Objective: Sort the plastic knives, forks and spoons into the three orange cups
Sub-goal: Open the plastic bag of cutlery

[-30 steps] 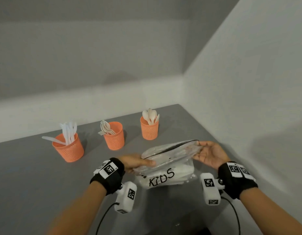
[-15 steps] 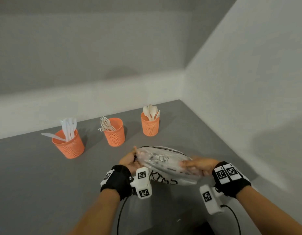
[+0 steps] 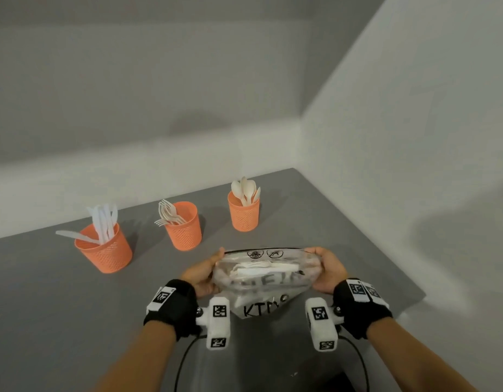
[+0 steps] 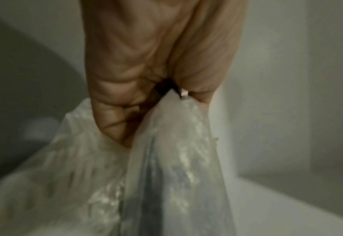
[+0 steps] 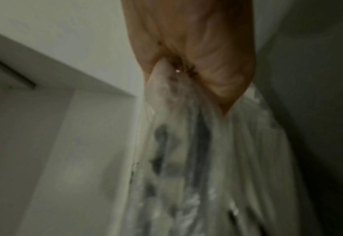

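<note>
A clear plastic bag (image 3: 261, 281) with black writing and white cutlery inside hangs between my hands above the grey table. My left hand (image 3: 205, 274) pinches its left top corner, my right hand (image 3: 326, 273) its right top corner. Both wrist views show blurred bag film, the plastic bag (image 4: 166, 167) under the left fingers and the plastic bag (image 5: 197, 159) under the right. Behind stand three orange mesh cups: the left cup (image 3: 106, 250) holds white knives (image 3: 103, 222), the middle cup (image 3: 184, 226) forks (image 3: 168, 215), the right cup (image 3: 244, 212) spoons (image 3: 246, 189).
The grey table (image 3: 46, 292) meets a white wall at the back and another on the right. Its right edge runs close to my right wrist. Black cables hang from the wrist cameras below my arms.
The bag has been lifted and turned so its top edge faces away from me. Both hands shifted from holding it loosely to pinching its two top corners.
</note>
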